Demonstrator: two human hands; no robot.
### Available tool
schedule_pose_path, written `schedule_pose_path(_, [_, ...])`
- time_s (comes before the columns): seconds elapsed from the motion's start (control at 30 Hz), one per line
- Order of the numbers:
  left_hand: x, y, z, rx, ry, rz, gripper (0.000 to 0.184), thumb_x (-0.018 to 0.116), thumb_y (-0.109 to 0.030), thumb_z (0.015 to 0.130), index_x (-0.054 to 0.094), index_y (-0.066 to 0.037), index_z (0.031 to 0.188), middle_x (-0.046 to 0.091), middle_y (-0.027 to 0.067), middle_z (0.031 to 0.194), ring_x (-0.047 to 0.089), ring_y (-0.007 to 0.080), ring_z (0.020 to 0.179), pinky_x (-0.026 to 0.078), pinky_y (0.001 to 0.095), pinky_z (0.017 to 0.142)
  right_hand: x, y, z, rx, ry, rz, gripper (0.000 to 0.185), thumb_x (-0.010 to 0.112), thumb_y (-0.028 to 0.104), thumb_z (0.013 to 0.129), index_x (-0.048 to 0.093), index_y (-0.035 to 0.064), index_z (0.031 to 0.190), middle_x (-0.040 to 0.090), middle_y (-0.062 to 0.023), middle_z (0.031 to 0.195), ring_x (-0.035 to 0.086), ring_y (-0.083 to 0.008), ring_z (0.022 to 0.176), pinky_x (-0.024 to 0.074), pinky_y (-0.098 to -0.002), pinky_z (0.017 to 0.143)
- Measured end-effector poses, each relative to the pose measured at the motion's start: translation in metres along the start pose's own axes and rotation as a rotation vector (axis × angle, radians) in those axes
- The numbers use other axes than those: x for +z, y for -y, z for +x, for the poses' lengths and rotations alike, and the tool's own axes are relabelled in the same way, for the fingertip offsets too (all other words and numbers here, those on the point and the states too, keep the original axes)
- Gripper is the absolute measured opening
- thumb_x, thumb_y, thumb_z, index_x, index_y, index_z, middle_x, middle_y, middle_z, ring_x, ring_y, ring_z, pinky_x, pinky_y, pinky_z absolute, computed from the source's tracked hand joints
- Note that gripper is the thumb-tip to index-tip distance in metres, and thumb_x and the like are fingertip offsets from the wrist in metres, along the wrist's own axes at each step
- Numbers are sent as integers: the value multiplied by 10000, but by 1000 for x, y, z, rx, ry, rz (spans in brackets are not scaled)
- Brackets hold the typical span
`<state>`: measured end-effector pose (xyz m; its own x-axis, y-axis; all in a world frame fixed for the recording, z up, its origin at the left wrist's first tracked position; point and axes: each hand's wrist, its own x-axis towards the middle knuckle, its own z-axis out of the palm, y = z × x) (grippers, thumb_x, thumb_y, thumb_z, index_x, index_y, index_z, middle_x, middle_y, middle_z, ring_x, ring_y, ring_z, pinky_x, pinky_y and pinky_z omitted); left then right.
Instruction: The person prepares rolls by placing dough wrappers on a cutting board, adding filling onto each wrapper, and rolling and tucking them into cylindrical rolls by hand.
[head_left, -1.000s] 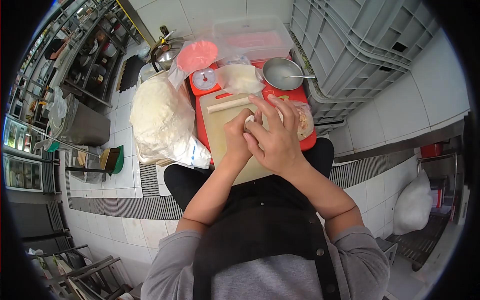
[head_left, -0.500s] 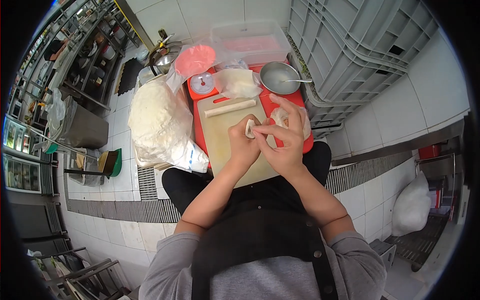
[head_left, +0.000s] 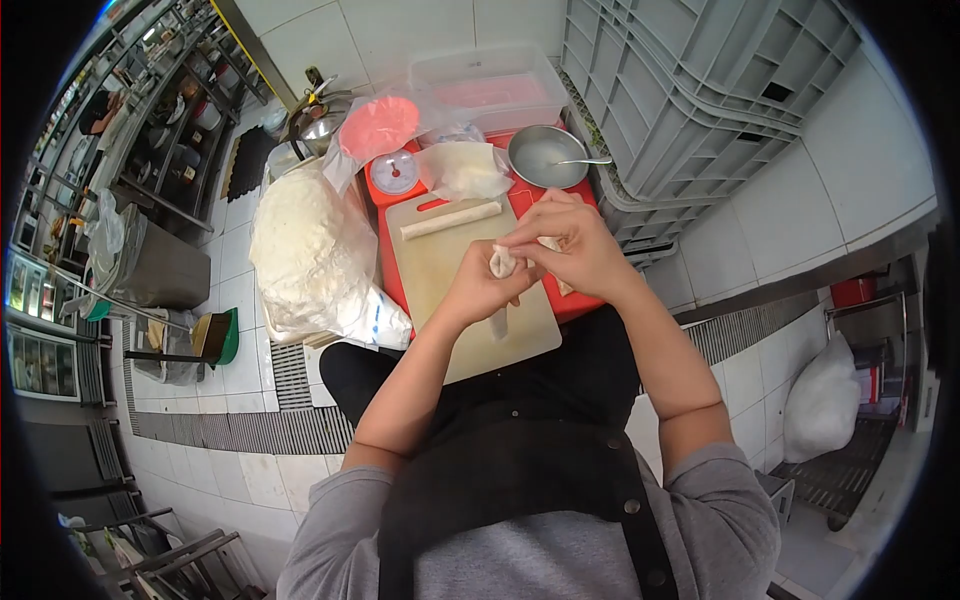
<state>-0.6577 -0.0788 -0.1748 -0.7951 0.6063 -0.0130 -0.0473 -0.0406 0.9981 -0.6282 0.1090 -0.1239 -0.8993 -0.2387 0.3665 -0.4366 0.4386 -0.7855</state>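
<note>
My left hand (head_left: 478, 284) is closed around a small piece of white dough (head_left: 503, 263), cupped and gathered at its top like a dumpling. At the dough's edge, the thumb and fingers of my right hand (head_left: 578, 246) are pinched together. Both hands are above a pale cutting board (head_left: 425, 285). On its far part lies a long whitish roll (head_left: 450, 221); whether it is dough or a rolling pin I cannot tell. A pale strip (head_left: 500, 323) shows just below my left hand. Behind my right hand is a plastic bag, mostly covered.
A big plastic-wrapped white mass (head_left: 310, 250) stands left of the board. Beyond the board are a red scale (head_left: 394, 173), a bagged pale stack (head_left: 465, 172), a metal bowl with spoon (head_left: 549, 157) and a clear box (head_left: 490, 90). Grey crates (head_left: 700, 100) rise at the right.
My right hand has turned palm-down over the dough, its raised fingers now folded in. The dough looks more gathered. The view has shifted slightly.
</note>
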Motion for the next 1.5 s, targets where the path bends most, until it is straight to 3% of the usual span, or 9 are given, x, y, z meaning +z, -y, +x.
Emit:
schedule_pose_path(0.03, [0, 2, 1, -15, 51, 9, 258, 758, -135, 876, 578, -51, 710, 611, -11, 665, 618, 77, 587, 511, 243, 501, -3, 1, 2, -13, 94, -65, 220, 772, 46, 795, 807, 122, 998, 734, -2, 895, 591, -182, 920, 411, -352, 963])
schedule_pose_path(0.37, [1, 0, -3, 23, 58, -11, 160, 750, -124, 862, 640, -8, 847, 619, 16, 719, 627, 97, 557, 490, 234, 479, 2, 21, 5, -137, 68, -344, 126, 822, 119, 743, 755, 114, 849, 672, 28, 832, 574, -183, 932, 333, -369, 1013])
schedule_pose_path(0.47, [-1, -2, -7, -29, 63, 12, 147, 732, -124, 860, 687, 14, 881, 663, 34, 771, 643, 96, 639, 551, 258, 544, 1, 26, 5, -155, 124, -377, 100, 796, 101, 761, 745, 113, 846, 637, 27, 850, 565, -192, 954, 320, -389, 1040])
schedule_pose_path(0.8, [-3, 14, -10, 74, -31, 78, 133, 714, -106, 869, 718, 18, 917, 661, 30, 777, 639, 97, 647, 533, 261, 565, 2, 40, 13, -224, 264, -494, 20, 716, 100, 778, 726, 111, 763, 563, -13, 1001, 540, -222, 1023, 331, -450, 1051])
schedule_pose_path(1.0, [-3, -1, -6, 39, -29, -19, 80, 718, -58, 838, 700, 20, 847, 620, 4, 685, 612, 76, 673, 498, 274, 579, -1, 46, 16, -251, 144, -464, 35, 698, 81, 775, 715, 94, 747, 550, -28, 1031, 532, -234, 1041, 346, -450, 1037])
schedule_pose_path(1.2, [-1, 21, -5, 178, -123, 164, 96, 715, -22, 819, 690, 68, 843, 650, 41, 712, 576, 51, 745, 490, 284, 636, 19, 45, 3, -267, 81, -558, 58, 668, 88, 796, 715, 82, 831, 556, -47, 1056, 535, -254, 1078, 343, -481, 1061])
schedule_pose_path(1.37, [23, 6, -2, 410, -442, 17, 184, 712, -7, 814, 571, 31, 703, 547, 14, 640, 477, 45, 687, 433, 282, 577, 35, 48, -5, -307, -40, -699, 98, 642, 94, 822, 708, 79, 892, 580, -47, 1130, 535, -270, 1146, 332, -511, 1092])
schedule_pose_path(1.43, [15, 18, -1, 361, -418, 39, 214, 712, -8, 816, 543, 21, 687, 518, 2, 627, 456, 43, 672, 412, 279, 559, 24, 46, -3, -214, 25, -429, 96, 637, 83, 824, 706, 86, 890, 587, -46, 1173, 528, -277, 1182, 331, -522, 1091])
schedule_pose_path(1.5, [12, 20, 3, 317, -396, 63, 246, 711, -9, 819, 516, 11, 671, 488, -10, 614, 435, 42, 657, 390, 276, 541, 14, 55, -1, -202, -13, -477, 100, 631, 82, 828, 706, 84, 895, 588, -48, 1185, 525, -279, 1194, 328, -528, 1094])
